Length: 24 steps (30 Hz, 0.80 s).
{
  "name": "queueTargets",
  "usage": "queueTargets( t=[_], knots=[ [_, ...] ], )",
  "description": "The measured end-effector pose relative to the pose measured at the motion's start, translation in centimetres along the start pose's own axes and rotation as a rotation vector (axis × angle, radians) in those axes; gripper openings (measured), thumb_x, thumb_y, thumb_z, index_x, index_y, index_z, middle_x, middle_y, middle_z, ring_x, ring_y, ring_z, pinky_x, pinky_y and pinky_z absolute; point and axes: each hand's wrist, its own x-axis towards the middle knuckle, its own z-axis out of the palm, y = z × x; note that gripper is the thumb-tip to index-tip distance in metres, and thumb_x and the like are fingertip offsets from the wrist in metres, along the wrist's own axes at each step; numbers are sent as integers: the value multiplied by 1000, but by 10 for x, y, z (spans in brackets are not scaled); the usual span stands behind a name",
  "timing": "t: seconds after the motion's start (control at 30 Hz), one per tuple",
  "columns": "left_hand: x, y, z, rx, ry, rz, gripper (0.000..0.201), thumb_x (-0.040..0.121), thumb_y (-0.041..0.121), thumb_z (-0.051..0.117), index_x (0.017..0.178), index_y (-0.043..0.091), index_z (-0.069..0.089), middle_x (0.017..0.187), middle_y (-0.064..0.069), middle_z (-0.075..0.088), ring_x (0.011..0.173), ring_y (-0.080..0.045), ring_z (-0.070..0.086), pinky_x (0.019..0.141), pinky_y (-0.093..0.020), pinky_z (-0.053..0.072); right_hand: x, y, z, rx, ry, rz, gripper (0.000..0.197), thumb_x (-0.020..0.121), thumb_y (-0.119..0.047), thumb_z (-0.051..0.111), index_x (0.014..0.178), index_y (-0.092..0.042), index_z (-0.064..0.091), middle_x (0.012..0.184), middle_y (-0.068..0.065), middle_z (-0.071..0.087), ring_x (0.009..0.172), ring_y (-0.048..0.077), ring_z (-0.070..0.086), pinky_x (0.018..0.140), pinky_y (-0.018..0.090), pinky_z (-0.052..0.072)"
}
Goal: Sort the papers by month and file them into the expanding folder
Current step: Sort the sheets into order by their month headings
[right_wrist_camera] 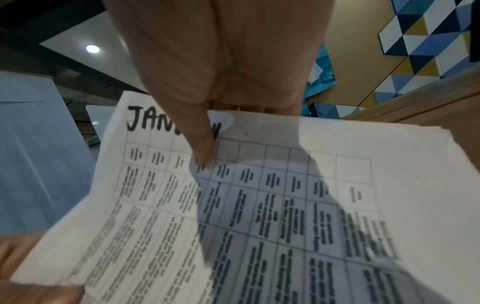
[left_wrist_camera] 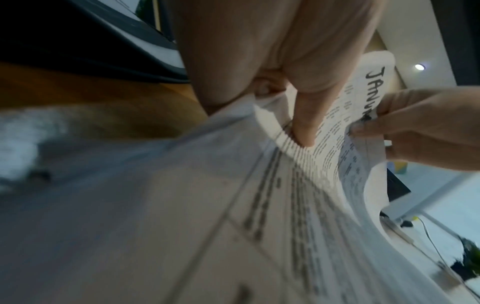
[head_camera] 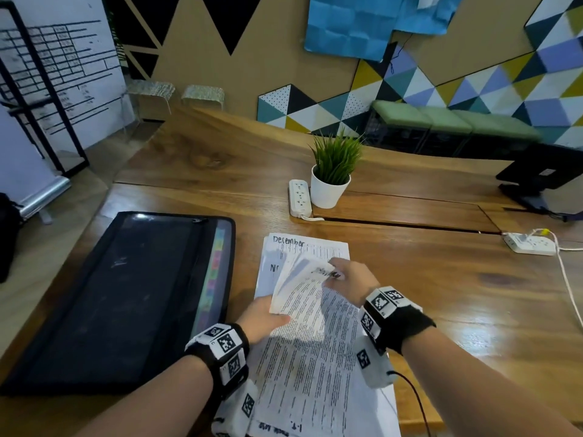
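Observation:
A white printed sheet headed "JANUARY" (head_camera: 299, 291) is lifted and curled above a stack of papers (head_camera: 312, 373) on the wooden table. My left hand (head_camera: 274, 313) pinches its near left edge, with the thumb (left_wrist_camera: 303, 125) on top. My right hand (head_camera: 334, 272) pinches its top edge at the heading, and the thumb (right_wrist_camera: 202, 146) covers some letters. The JANUARY sheet (right_wrist_camera: 272, 205) fills the right wrist view. Under it lie a sheet headed "December" (head_camera: 303, 244) and another that begins "N". The black expanding folder (head_camera: 120, 294) lies flat to the left, its coloured tabs (head_camera: 214, 272) along its right side.
A potted plant (head_camera: 331, 181) and a white power strip (head_camera: 299, 197) stand behind the papers. A second power strip (head_camera: 530, 244) with a cable lies at the right. A black monitor base (head_camera: 536, 181) sits at the far right. A cable runs from my right wrist.

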Motion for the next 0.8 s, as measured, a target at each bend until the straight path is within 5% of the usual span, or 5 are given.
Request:
queueTargets(
  t=[0.17, 0.33, 0.57, 0.7, 0.8],
  knots=[
    [-2, 2, -7, 184, -57, 51, 30, 87, 8, 66, 117, 7, 64, 115, -7, 67, 107, -20, 62, 97, -36, 49, 3, 10, -2, 171, -101, -5, 76, 72, -13, 75, 135, -26, 34, 134, -2, 46, 119, 18, 50, 97, 35, 45],
    [-16, 24, -19, 6, 23, 56, 61, 76, 68, 53, 99, 15, 71, 93, 9, 69, 88, -10, 64, 81, -26, 46, -7, 24, 1, 111, -101, -82, 40, 76, -11, 70, 103, -39, 61, 102, -9, 68, 92, 16, 66, 81, 37, 55],
    [29, 14, -41, -77, 307, -259, 65, 91, 26, 61, 144, 4, 32, 142, -14, 45, 125, -30, 49, 105, -45, 42, -30, 36, 23, 78, 18, -234, 18, 78, -3, 66, 89, -15, 74, 91, 3, 68, 87, 19, 63, 79, 28, 50],
    [36, 15, -39, -84, 281, -245, 17, 92, 9, 56, 109, 7, 57, 88, -9, 59, 79, -19, 56, 74, -29, 46, -34, 43, 28, 38, 44, -291, 28, 76, 1, 65, 93, -20, 73, 93, -12, 57, 89, 6, 57, 75, 3, 38],
    [30, 20, -38, -43, 275, -157, 11, 92, 7, 57, 89, 11, 67, 78, -4, 61, 64, -12, 50, 59, -24, 40, -38, 44, 24, 37, 48, -307, 33, 77, 2, 64, 99, -21, 71, 115, -15, 47, 102, 3, 53, 86, 8, 41]
  ],
)
